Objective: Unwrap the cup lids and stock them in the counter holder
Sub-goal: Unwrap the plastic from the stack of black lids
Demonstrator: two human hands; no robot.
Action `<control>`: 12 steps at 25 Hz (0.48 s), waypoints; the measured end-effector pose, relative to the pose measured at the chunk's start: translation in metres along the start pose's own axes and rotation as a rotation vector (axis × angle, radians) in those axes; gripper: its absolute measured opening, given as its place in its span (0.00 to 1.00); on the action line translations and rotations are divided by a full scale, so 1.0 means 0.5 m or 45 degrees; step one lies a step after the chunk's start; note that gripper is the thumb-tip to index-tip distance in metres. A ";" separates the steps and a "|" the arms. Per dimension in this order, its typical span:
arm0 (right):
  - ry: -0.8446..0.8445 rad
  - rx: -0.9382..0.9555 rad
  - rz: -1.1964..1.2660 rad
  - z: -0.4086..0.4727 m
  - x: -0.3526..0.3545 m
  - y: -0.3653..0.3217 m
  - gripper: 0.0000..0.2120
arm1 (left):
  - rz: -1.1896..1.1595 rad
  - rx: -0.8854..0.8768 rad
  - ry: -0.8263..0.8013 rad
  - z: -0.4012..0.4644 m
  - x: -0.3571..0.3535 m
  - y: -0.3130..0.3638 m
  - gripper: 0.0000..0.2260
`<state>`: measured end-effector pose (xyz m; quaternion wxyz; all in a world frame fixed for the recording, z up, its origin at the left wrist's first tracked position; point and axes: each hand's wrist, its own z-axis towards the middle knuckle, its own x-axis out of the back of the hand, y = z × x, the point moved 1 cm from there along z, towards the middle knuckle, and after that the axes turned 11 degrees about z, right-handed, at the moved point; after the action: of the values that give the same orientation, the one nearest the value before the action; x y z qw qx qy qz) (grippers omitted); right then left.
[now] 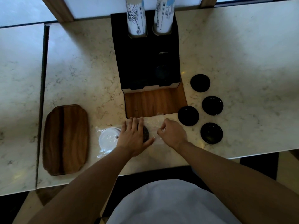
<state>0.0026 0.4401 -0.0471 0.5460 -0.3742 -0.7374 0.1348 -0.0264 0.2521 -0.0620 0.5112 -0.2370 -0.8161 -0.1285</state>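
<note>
Marble counter [84, 75]; black lid [145, 134] under left hand [134, 136].

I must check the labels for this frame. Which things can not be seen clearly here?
1. Black lid, head view: mostly hidden under the left hand; a count of lids cannot be told.
2. Clear wrap: its edges fade into the counter; the right hand hides its grip.
3. Holder slots: too dark.
4. Cup stacks: cut off by the top edge.

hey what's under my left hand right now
A black lid, only its right edge showing past the left hand, lies in clear plastic wrap on the counter. The rest of it, and whether more lids are stacked below, is covered.
</note>
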 end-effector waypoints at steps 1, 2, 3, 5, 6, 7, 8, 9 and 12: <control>0.000 -0.004 0.010 0.001 0.001 0.000 0.09 | -0.005 0.003 0.005 0.000 -0.001 -0.001 0.49; 0.004 -0.014 0.030 0.001 0.003 0.000 0.08 | -0.005 0.007 0.007 0.000 -0.002 0.000 0.48; 0.008 -0.033 0.056 0.002 0.005 0.001 0.08 | -0.002 0.010 0.010 0.000 -0.003 0.000 0.48; 0.018 -0.073 0.112 0.002 0.010 0.007 0.07 | 0.003 0.010 0.018 -0.001 -0.004 0.001 0.47; 0.024 -0.084 0.131 0.001 0.014 0.011 0.07 | 0.002 0.009 0.023 -0.001 -0.004 0.001 0.46; 0.029 -0.092 0.141 -0.001 0.018 0.016 0.06 | 0.003 0.009 0.029 0.000 -0.004 0.001 0.46; 0.036 -0.102 0.149 -0.002 0.024 0.023 0.06 | 0.005 0.008 0.036 -0.001 -0.003 0.000 0.46; 0.042 -0.120 0.156 -0.004 0.031 0.031 0.06 | 0.004 0.007 0.041 -0.001 -0.002 -0.001 0.47; 0.059 -0.175 0.179 -0.007 0.054 0.059 0.09 | -0.020 -0.001 0.034 -0.003 -0.002 -0.003 0.47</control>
<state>0.0142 0.4784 -0.0447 0.5251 -0.4646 -0.7040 0.1133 -0.0257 0.2501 -0.0621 0.5210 -0.2292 -0.8109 -0.1359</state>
